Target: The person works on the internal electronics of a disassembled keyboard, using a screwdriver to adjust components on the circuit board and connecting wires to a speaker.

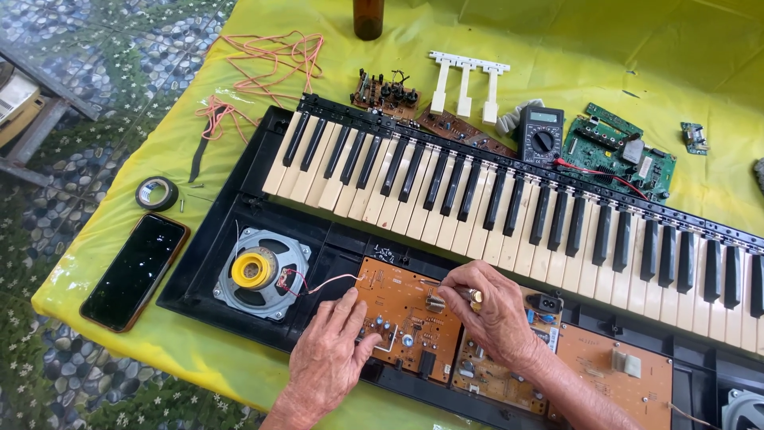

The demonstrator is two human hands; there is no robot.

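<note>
An opened black keyboard shell lies upside-up on a yellow cloth, its row of cream and black keys running diagonally. My left hand rests flat on the near edge of an orange circuit board, fingers spread, beside a thin white and red wire. My right hand pinches a small tool with a thin metal tip over the same board. A round speaker with a yellow centre sits in the shell to the left.
A dark phone and a roll of black tape lie at the left. At the back are pink wires, a brown bottle, loose white keys, a multimeter and a green board. The table edge is near left.
</note>
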